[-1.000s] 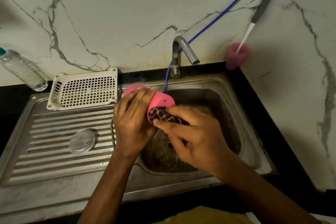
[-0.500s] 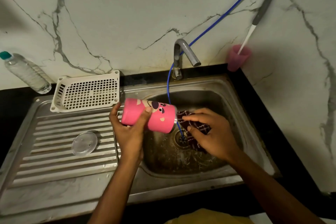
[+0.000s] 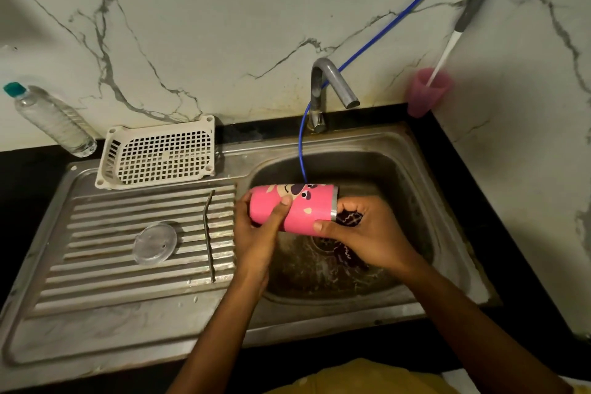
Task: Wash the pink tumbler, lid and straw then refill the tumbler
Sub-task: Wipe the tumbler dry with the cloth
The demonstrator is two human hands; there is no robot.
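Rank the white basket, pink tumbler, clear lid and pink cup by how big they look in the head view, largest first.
1. white basket
2. pink tumbler
3. clear lid and pink cup: about alike; the cup stands farther back, so unranked.

Dim corner: white veined marble walls [image 3: 256, 25], black countertop [image 3: 479, 189].

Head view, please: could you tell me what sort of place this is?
Probably a home kitchen's washing-up corner: a steel sink with a ribbed drainboard, a tap at the marble-patterned wall, and a white plastic basket.
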